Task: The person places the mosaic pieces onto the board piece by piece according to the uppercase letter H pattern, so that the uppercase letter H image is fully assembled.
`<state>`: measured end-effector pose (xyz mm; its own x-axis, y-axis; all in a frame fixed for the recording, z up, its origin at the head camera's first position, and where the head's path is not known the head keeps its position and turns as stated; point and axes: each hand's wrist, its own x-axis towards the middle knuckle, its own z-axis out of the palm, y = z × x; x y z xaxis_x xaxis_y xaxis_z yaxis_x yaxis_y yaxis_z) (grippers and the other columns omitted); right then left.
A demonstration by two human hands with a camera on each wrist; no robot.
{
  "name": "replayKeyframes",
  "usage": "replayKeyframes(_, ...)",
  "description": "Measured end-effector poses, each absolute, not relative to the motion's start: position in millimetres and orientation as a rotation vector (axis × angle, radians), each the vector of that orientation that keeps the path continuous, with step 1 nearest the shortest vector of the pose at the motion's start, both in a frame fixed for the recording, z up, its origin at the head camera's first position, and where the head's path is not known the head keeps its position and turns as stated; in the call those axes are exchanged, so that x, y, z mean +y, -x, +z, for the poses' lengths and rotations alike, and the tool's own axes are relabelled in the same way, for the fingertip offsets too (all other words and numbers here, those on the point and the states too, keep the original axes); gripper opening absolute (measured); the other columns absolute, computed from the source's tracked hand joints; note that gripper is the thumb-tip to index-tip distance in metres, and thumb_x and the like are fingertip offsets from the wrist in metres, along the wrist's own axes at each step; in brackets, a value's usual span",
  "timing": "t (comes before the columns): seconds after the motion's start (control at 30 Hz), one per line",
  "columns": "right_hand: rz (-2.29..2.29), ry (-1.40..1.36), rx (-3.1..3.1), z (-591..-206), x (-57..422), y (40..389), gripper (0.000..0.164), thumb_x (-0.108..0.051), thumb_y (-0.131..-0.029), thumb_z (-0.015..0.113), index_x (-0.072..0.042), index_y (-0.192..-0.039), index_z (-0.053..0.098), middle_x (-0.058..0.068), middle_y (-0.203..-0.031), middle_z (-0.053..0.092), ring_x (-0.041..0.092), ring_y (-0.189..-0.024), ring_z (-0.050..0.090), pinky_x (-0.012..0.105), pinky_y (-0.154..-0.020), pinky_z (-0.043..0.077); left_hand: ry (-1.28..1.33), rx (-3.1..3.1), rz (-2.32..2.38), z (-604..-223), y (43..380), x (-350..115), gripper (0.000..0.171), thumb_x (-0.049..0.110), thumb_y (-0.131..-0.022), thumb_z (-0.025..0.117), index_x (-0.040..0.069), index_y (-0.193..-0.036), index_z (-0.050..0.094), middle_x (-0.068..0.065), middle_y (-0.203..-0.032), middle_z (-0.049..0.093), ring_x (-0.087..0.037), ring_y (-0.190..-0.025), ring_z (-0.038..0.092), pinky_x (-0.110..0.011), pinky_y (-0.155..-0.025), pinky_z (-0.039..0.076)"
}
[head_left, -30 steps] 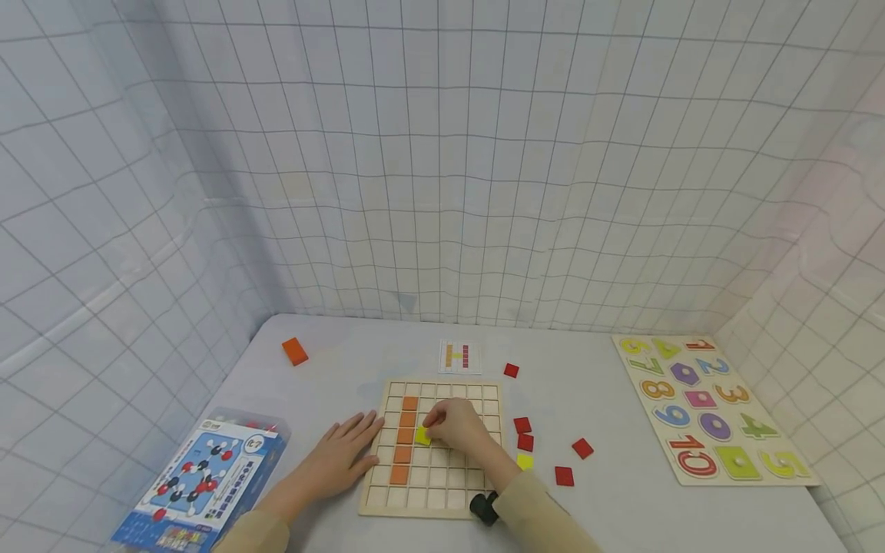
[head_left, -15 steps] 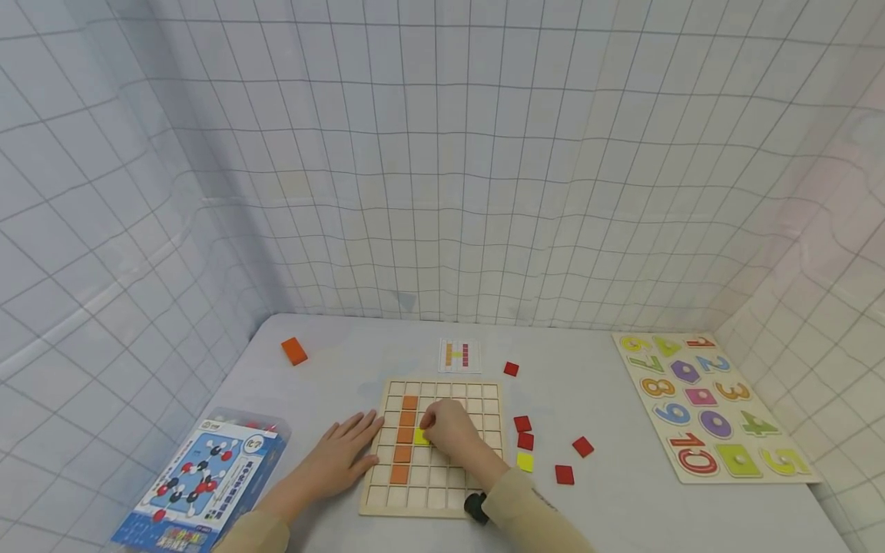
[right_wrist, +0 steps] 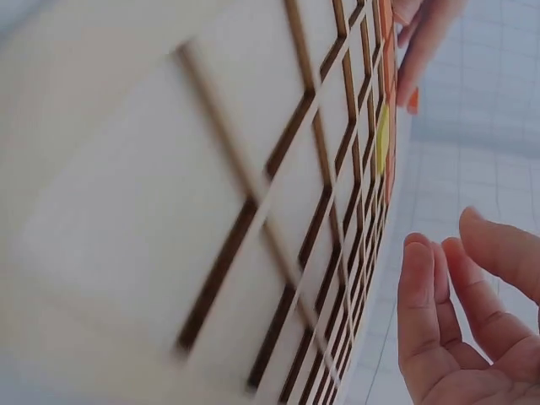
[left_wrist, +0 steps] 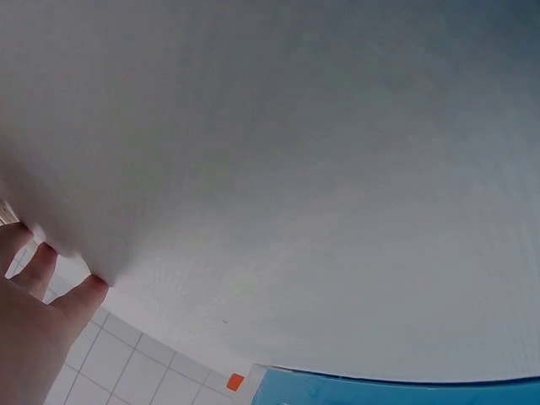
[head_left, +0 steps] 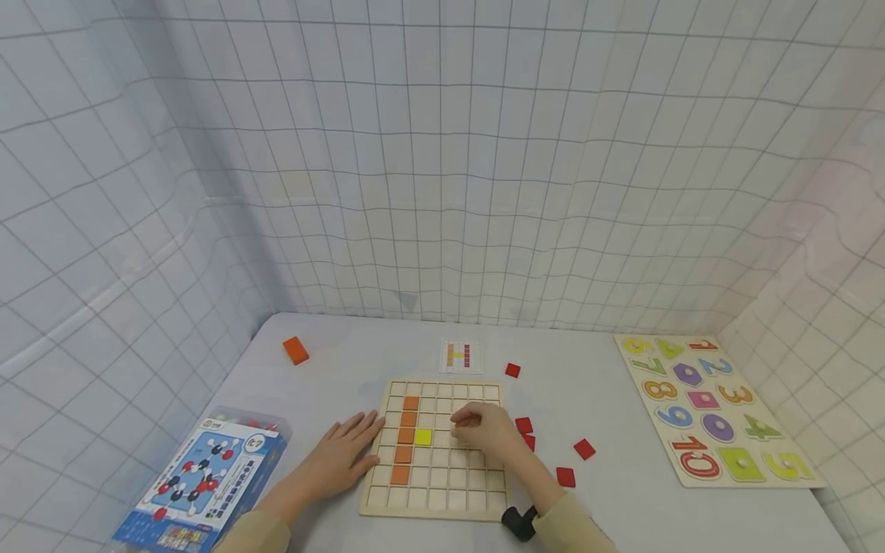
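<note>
On the wooden grid board (head_left: pixel 438 503), a column of orange square tiles (head_left: pixel 402 455) fills several cells near the left side. One yellow tile (head_left: pixel 423 437) sits in the cell right of the middle orange one. My right hand (head_left: pixel 487 430) hovers over the board's right part, fingers loosely bent with nothing between them; the right wrist view shows a gap between thumb (right_wrist: pixel 502 249) and fingers. My left hand (head_left: pixel 339 457) lies flat on the table, fingertips at the board's left edge. Red tiles (head_left: pixel 565 477) lie to the right, some partly behind my right forearm.
A small pattern card (head_left: pixel 460 356) lies behind the board. An orange block (head_left: pixel 296 350) is at the back left. A blue molecule-model box (head_left: pixel 200 480) stands front left, and a number puzzle board (head_left: pixel 715 415) lies at the right.
My right hand has let go of the yellow tile, which stays in its cell, and has moved right. The loose yellow tile is now hidden behind my forearm. My left hand stays put.
</note>
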<state>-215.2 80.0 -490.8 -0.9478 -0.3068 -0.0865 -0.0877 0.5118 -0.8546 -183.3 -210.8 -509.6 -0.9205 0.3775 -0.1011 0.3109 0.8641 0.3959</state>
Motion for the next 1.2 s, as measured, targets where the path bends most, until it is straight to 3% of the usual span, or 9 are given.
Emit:
replayKeyframes(0.53,-1.401,0.061,2.607,-500,171,185,0.022,-0.013,-0.082,0.079,-0.007,-0.101,0.071,0.000,-0.091,0.071,0.012,-0.083,0.065,0.022,-0.071,0.053,-0.564,2.878,0.543,-513,185,-212,0.062,0.036,-0.098,0.059,0.010,-0.151,0.039,-0.015,-0.158,0.035,-0.041,-0.146,0.029,-0.067,-0.116,0.020)
replayKeyframes(0.83,-1.295,0.017,2.610,-499,175,181,0.023,-0.004,-0.079,0.079,-0.007,-0.100,0.071,0.000,-0.093,0.069,0.013,-0.082,0.061,0.026,-0.068,0.053,-0.543,2.873,0.547,-514,186,-212,0.062,0.035,-0.098,0.060,0.010,-0.151,0.039,-0.014,-0.158,0.035,-0.040,-0.147,0.028,-0.066,-0.116,0.020)
replayKeyframes(0.97,-1.211,-0.028,2.640,-501,170,182,0.024,-0.003,-0.077,0.081,-0.007,-0.098,0.070,-0.001,-0.092,0.068,0.013,-0.083,0.060,0.031,-0.072,0.055,-0.543,2.869,0.562,-513,184,-211,0.062,0.035,-0.098,0.060,0.010,-0.151,0.039,-0.015,-0.158,0.035,-0.041,-0.147,0.028,-0.066,-0.116,0.020)
replayKeyframes(1.2,-1.076,-0.014,2.719,-500,165,178,0.021,-0.003,-0.076,0.081,-0.009,-0.092,0.070,-0.001,-0.084,0.062,0.015,-0.080,0.054,0.029,-0.071,0.052,-0.545,2.866,0.570,-510,182,-212,0.062,0.035,-0.098,0.059,0.009,-0.151,0.040,-0.016,-0.158,0.035,-0.041,-0.147,0.028,-0.067,-0.116,0.019)
